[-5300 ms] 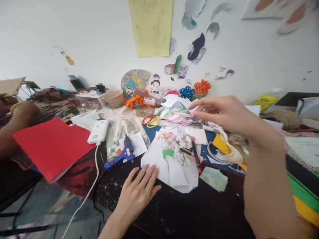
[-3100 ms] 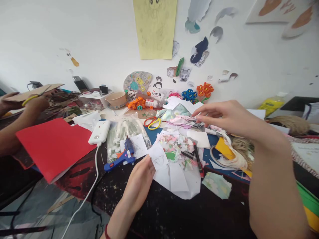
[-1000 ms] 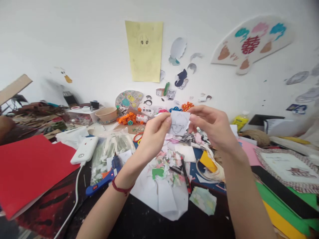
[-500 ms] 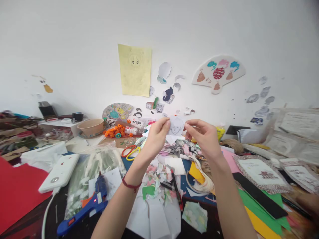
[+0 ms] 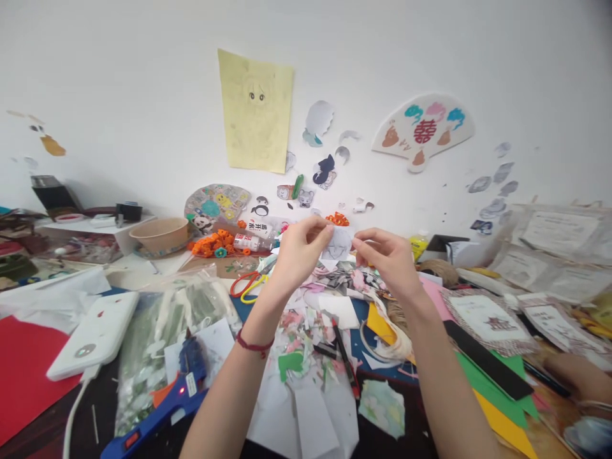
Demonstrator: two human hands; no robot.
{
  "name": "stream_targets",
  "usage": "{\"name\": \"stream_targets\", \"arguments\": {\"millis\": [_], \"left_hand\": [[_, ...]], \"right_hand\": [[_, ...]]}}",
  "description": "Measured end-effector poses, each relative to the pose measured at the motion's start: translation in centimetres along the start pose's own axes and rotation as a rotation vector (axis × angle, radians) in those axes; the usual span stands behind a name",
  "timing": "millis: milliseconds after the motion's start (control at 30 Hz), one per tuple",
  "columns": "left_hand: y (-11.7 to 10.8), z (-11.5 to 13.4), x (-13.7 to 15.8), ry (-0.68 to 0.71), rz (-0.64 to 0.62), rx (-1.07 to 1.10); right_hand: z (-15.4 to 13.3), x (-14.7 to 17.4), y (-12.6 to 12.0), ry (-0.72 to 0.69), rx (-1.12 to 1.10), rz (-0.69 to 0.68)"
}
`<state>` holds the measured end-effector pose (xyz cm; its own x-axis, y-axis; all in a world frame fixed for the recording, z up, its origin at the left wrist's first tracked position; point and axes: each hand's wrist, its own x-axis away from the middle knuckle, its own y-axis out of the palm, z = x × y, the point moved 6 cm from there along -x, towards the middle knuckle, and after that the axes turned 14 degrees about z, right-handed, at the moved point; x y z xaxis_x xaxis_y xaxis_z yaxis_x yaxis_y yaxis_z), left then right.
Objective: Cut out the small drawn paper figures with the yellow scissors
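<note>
Below lies a white sheet [image 5: 275,417] strewn with paper scraps [image 5: 294,338]. My left hand [image 5: 302,252] is pinching; my right hand [image 5: 389,258] bunches its fingertips (whether they grip, I can't tell). Between them, upright, is a small pencil drawing [image 5: 338,246], left edge pinched, right edge at those bunched fingertips.

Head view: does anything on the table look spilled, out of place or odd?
Yes. The blue glue gun lies with its red light lit, partly over the plastic bag, perhaps risky if hot. Cut paper scraps lie strewn over the white paper. A plastic bottle lies on its side beside the orange flowers.
</note>
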<state>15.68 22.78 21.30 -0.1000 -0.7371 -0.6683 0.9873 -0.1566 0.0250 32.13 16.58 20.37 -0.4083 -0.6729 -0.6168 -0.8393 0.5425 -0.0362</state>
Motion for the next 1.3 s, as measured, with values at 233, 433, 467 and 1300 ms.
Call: {"name": "stream_targets", "arguments": {"millis": [233, 433, 467, 1300], "left_hand": [[-0.5, -0.9, -0.3, 0.002, 0.024, -0.033], [-0.4, -0.9, -0.3, 0.009, 0.002, -0.047], [-0.4, -0.9, -0.3, 0.008, -0.005, -0.049], [-0.8, -1.1, -0.4, 0.054, -0.051, -0.140]], "right_hand": [[0.7, 0.1, 0.6, 0.004, 0.064, -0.049], [0.8, 0.1, 0.4, -0.010, 0.057, -0.027], [0.9, 0.1, 0.3, -0.012, 0.060, -0.025], [2.4, -0.4, 0.4, -0.051, 0.180, -0.070]]}}
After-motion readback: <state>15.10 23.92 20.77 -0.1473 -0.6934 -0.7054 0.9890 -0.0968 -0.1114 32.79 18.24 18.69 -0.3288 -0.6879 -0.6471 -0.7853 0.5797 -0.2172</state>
